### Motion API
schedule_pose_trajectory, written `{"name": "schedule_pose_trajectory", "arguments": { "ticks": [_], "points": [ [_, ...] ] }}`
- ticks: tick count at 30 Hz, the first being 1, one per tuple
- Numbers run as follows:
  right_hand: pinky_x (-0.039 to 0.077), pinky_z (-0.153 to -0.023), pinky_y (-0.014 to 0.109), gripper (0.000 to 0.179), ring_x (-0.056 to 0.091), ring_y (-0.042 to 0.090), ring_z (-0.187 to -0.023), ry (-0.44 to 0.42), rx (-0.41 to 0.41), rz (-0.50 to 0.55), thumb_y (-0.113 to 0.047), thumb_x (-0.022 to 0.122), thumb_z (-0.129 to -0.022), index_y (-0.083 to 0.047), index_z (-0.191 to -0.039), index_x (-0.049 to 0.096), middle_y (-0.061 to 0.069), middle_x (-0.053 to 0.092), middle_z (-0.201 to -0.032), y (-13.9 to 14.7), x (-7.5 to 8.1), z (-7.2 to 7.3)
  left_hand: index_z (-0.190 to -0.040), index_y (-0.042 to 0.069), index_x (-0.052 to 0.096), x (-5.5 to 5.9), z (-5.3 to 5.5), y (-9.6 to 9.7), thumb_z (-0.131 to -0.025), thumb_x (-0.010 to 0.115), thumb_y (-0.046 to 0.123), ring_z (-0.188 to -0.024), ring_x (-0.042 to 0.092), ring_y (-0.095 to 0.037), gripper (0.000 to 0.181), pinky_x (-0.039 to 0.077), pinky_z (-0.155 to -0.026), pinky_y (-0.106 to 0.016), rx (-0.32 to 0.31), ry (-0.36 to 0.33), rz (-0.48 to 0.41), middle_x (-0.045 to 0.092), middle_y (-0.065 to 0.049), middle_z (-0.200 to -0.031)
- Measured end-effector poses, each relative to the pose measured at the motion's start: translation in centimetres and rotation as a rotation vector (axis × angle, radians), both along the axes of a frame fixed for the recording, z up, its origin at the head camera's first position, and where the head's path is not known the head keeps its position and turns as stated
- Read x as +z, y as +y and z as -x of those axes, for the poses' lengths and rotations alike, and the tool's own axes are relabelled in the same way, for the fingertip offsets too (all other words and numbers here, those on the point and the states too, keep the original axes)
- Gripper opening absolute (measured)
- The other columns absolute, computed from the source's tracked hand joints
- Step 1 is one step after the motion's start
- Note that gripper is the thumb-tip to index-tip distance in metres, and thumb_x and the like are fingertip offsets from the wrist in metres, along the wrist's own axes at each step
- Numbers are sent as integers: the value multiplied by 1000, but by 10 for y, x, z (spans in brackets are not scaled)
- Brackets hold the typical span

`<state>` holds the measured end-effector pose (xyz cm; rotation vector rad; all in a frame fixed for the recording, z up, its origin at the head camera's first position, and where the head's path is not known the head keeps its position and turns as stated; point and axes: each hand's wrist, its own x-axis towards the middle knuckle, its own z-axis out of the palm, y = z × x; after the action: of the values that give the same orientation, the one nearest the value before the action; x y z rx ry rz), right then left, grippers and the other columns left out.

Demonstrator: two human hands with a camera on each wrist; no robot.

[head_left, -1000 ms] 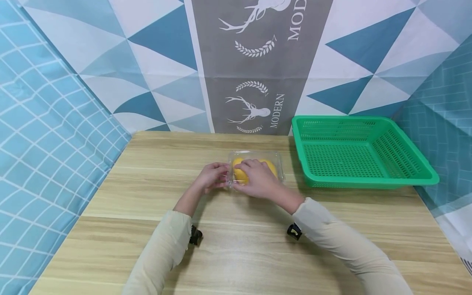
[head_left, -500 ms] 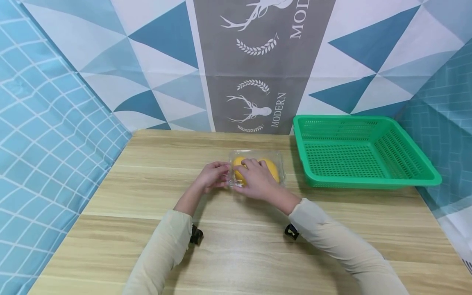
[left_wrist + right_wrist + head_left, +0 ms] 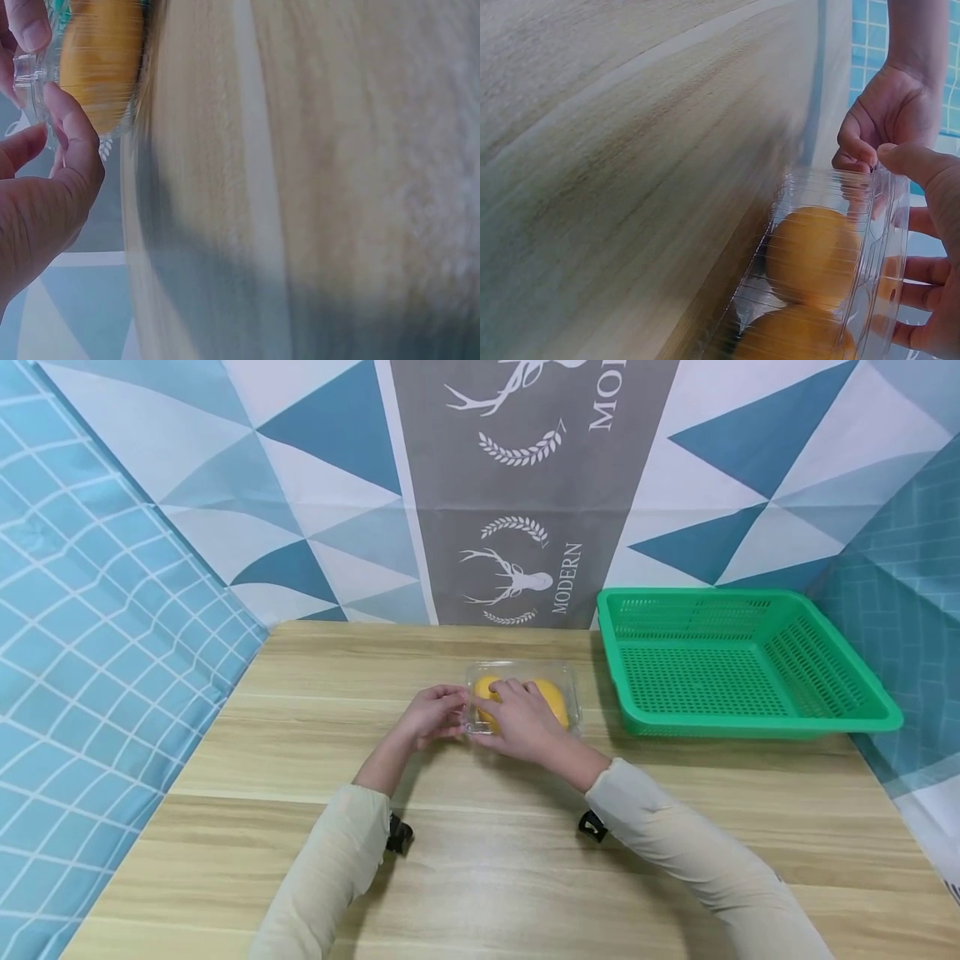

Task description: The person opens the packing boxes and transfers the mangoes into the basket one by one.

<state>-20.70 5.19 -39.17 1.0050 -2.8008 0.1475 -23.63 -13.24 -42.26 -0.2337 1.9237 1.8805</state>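
A clear plastic clamshell box (image 3: 561, 673) lies on the table with orange-yellow rounded fruits (image 3: 551, 700) inside; two show in the right wrist view. My left hand (image 3: 437, 717) is at the box's left end, its thumb and bent forefinger pinching the plastic edge. My right hand (image 3: 522, 723) reaches over the top with fingers spread and bent on the lid (image 3: 891, 247). Its thumb (image 3: 911, 161) holds the rim at the near left corner, close beside the left hand's fingertips. The lid looks closed over the fruits, and the right hand hides part of it in the head view.
A green perforated basket (image 3: 750, 724) stands at the back right, to the right of the box. Behind the wooden table (image 3: 480, 860) hangs a patterned backdrop (image 3: 330, 460), with a blue checked cloth (image 3: 97, 635) on the left side.
Both hands stay at the box's left end. The right forearm has shifted slightly left, and the head view has tilted a little.
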Motion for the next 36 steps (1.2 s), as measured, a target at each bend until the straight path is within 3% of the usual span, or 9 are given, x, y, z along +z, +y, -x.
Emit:
{"name": "schedule_pose_trajectory", "arguments": {
  "ticks": [10, 16, 23, 29, 36],
  "points": [
    [42, -92, 45, 63, 51, 27, -114, -10, -5, -4, -52, 64, -81, -25, -136, 49, 11, 56, -125, -2, 0, 1, -131, 4, 46, -2, 3, 0, -96, 52, 19, -75, 59, -12, 38, 56, -68, -24, 8, -10, -2, 57, -6, -100],
    [44, -91, 45, 57, 53, 25, -110, -30, -20, 38, -48, 69, -78, -18, -125, 59, 8, 58, -121, -6, 0, 1, -130, 3, 46, -4, 3, -1, -95, 54, 18, -72, 59, -11, 39, 56, -66, -24, 19, -7, -23, 57, -3, -93],
    [48, -90, 40, 48, 57, 23, -101, 7, 16, 52, -45, 68, -79, -16, -117, 64, 7, 62, -113, -7, -2, 2, -130, 3, 46, -5, 3, -3, -95, 54, 17, -71, 59, -11, 39, 56, -64, -23, 21, -2, -26, 57, -3, -92],
    [54, -74, 31, 41, 59, 20, -92, 50, 50, 53, -42, 67, -80, -11, -105, 67, 7, 64, -103, -7, -3, 2, -131, 3, 44, -4, 3, -3, -95, 53, 15, -72, 59, -10, 39, 56, -65, -23, 15, 2, -31, 57, -3, -92],
    [53, -59, 27, 23, 59, 18, -87, 84, 54, 42, -36, 65, -79, -15, -74, 58, 3, 63, -88, -8, -2, 1, -132, 4, 44, -4, 4, -3, -96, 53, 15, -72, 60, -10, 39, 56, -65, -24, 17, -6, -52, 58, -2, -92]
  ]
}}
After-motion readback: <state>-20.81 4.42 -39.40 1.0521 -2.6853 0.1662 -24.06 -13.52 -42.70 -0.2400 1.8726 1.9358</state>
